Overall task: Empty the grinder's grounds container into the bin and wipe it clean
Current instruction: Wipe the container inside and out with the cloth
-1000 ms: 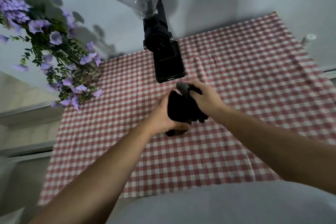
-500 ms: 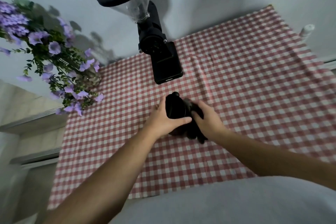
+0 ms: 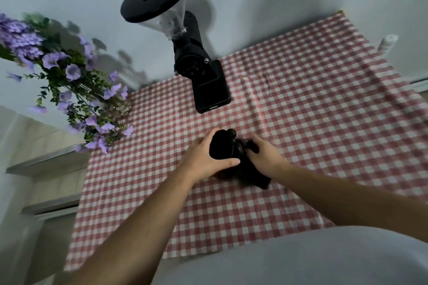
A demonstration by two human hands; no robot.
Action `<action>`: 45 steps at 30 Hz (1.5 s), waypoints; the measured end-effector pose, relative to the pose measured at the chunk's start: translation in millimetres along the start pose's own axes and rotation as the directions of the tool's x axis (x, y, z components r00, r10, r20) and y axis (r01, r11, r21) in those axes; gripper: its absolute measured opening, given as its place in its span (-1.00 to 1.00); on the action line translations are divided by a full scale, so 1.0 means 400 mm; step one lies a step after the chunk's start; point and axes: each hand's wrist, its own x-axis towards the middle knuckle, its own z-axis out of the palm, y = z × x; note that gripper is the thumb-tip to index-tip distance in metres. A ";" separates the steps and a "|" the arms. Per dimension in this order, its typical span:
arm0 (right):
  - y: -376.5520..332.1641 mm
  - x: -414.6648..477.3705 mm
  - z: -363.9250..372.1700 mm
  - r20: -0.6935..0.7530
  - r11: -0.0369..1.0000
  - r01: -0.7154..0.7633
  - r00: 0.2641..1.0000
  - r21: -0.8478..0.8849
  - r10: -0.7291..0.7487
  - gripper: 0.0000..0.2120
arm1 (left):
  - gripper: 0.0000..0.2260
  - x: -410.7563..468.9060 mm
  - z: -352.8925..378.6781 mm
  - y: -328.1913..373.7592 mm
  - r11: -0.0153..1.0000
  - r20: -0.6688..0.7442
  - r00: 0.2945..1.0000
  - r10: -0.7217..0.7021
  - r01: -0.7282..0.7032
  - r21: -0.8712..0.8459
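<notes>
Left hand gripping grounds container, right hand pressing cloth

Grinder behind container, flowers left.

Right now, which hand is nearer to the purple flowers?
Left. The left hand, gripping the black grounds container, lies on the side of the purple flowers; the right hand, holding the dark cloth, is farther away.
</notes>
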 end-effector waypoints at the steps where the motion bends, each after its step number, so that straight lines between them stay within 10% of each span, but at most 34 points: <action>1: -0.014 0.020 -0.016 -0.029 0.999 -0.007 1.000 0.035 0.008 -0.75 | -0.18 0.004 -0.004 0.004 1.000 0.014 1.000 0.019 -0.019 0.010; 11: -0.010 0.001 -0.034 0.169 0.995 -0.049 0.984 -0.085 0.062 -0.76 | 0.02 -0.007 -0.061 -0.017 0.970 0.076 0.994 0.082 -0.097 0.222; 18: -0.082 0.025 -0.068 -0.092 0.999 -0.033 0.995 -0.022 0.031 -0.82 | 0.21 -0.084 0.047 -0.009 0.924 -0.264 0.898 -0.351 0.288 -0.249; 22: -0.123 0.018 -0.024 0.075 0.988 0.111 0.992 -0.108 -0.104 -0.77 | 0.21 -0.057 0.081 0.018 0.759 -0.203 0.828 -0.523 0.343 -0.554; 28: -0.043 -0.097 -0.029 0.181 0.979 0.141 0.977 -0.147 -0.113 -0.81 | 0.20 -0.033 0.012 -0.016 0.922 -0.134 0.978 -0.162 0.102 -0.372; 34: -0.095 -0.004 -0.063 -0.006 0.992 0.086 0.996 -0.097 -0.087 -0.89 | 0.13 -0.072 0.064 0.012 0.979 -0.191 0.981 -0.012 -0.028 -0.204; 41: -0.020 -0.035 -0.069 0.142 0.962 -0.065 0.984 -0.266 0.106 -0.82 | 0.16 -0.048 0.009 -0.032 0.995 -0.036 0.997 0.067 -0.069 -0.070; 45: -0.130 0.032 -0.104 0.023 0.938 0.138 0.990 -0.317 -0.138 -0.79 | 0.17 -0.035 -0.010 -0.035 0.996 0.007 0.997 0.076 -0.076 -0.037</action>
